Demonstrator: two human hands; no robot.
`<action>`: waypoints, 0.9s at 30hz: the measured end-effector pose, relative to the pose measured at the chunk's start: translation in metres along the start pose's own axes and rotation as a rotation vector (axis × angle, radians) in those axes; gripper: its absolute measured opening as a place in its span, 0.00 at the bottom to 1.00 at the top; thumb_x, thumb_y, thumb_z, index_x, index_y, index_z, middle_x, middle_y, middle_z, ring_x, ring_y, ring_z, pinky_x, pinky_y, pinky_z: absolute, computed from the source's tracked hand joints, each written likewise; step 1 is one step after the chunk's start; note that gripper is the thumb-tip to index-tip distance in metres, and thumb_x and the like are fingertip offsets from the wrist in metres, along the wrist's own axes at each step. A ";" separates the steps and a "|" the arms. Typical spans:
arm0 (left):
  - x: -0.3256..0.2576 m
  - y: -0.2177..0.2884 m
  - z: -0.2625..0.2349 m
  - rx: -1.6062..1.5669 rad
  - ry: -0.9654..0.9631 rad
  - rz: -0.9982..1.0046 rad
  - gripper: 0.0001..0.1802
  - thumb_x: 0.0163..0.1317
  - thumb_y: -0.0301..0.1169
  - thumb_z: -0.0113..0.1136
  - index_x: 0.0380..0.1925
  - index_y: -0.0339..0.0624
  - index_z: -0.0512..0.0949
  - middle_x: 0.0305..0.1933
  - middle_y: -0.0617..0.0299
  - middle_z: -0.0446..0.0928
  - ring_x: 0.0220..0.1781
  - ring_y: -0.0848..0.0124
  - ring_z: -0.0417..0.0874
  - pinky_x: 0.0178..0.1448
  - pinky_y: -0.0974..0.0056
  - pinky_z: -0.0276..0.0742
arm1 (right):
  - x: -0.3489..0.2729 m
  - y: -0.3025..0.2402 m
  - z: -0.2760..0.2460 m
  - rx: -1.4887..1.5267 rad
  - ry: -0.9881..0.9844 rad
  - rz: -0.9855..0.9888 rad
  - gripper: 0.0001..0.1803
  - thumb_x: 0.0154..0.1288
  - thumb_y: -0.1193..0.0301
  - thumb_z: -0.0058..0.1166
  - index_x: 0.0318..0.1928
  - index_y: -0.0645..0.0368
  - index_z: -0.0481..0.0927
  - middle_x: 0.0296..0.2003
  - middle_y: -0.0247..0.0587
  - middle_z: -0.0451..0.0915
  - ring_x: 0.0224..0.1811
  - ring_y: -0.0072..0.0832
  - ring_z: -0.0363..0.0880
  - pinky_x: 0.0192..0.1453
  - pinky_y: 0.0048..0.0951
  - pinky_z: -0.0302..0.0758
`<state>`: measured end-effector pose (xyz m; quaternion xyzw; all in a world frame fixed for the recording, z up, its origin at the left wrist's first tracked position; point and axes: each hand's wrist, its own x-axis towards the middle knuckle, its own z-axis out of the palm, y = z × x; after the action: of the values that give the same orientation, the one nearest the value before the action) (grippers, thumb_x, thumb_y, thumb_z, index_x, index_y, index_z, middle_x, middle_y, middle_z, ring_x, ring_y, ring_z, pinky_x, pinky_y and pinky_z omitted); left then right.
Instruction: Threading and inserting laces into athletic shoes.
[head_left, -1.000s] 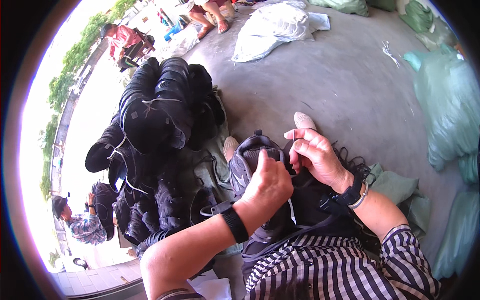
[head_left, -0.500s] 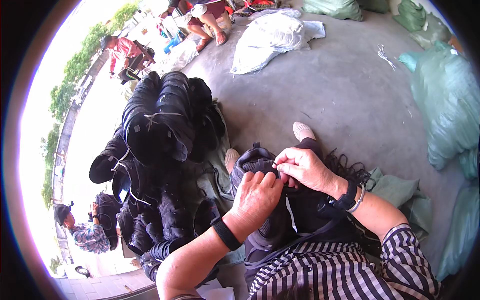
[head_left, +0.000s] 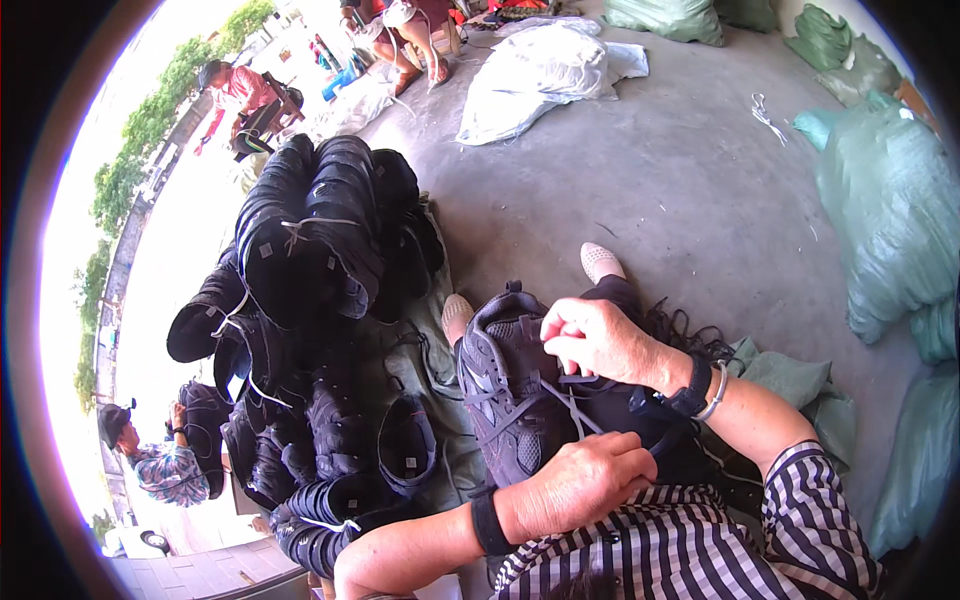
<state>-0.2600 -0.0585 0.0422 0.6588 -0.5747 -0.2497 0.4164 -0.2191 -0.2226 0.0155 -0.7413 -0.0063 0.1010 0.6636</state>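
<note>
A dark grey and black lace-up shoe upper [head_left: 515, 440] lies across my lap, its padded collar pointing away from me. Grey shoelaces [head_left: 562, 400] criss-cross its front. My left hand [head_left: 590, 480] is closed below the upper, beside its lower right side. A strand of lace runs toward its fingers, and it seems gripped there. Above the upper's right edge is my right hand [head_left: 605, 342], thumb and fingers drawn together in a pinch. Whatever sits between those fingertips is hidden or too small to name.
Bundles of black shoe uppers [head_left: 315, 225], tied with pale cord, are piled at my left. A tangle of dark laces [head_left: 690, 335] lies right of my knees. Green sacks [head_left: 890, 210] stand along the right, a white sack [head_left: 545, 80] ahead. Other people sit at the left and far side.
My left hand has moved down and toward me from the shoe's collar, uncovering the laced front. My right hand has stayed near the collar, now apart from the left.
</note>
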 end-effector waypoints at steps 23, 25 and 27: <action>-0.015 -0.044 -0.101 1.015 -0.025 -0.258 0.06 0.49 0.35 0.63 0.22 0.47 0.81 0.33 0.65 0.74 0.48 0.63 0.71 0.49 0.58 0.71 | 0.002 -0.008 0.014 -0.952 -0.064 -0.291 0.05 0.55 0.71 0.54 0.29 0.58 0.79 0.23 0.48 0.80 0.30 0.45 0.81 0.37 0.43 0.75; -0.017 -0.049 -0.098 0.960 0.047 -0.288 0.06 0.49 0.35 0.63 0.22 0.47 0.81 0.33 0.65 0.74 0.48 0.63 0.71 0.50 0.57 0.71 | 0.000 -0.006 0.016 -0.854 -0.034 -0.260 0.05 0.55 0.71 0.55 0.30 0.59 0.79 0.23 0.48 0.80 0.31 0.45 0.81 0.37 0.43 0.76; -0.017 -0.051 -0.098 0.929 0.083 -0.278 0.07 0.50 0.36 0.62 0.24 0.46 0.81 0.35 0.64 0.74 0.49 0.61 0.71 0.50 0.57 0.70 | -0.002 -0.002 0.019 -0.758 -0.003 -0.232 0.05 0.55 0.70 0.55 0.30 0.59 0.79 0.24 0.48 0.80 0.31 0.45 0.81 0.37 0.42 0.76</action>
<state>-0.1570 -0.0168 0.0489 0.8549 -0.5149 0.0065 0.0635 -0.2235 -0.2040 0.0161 -0.9279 -0.1276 0.0169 0.3498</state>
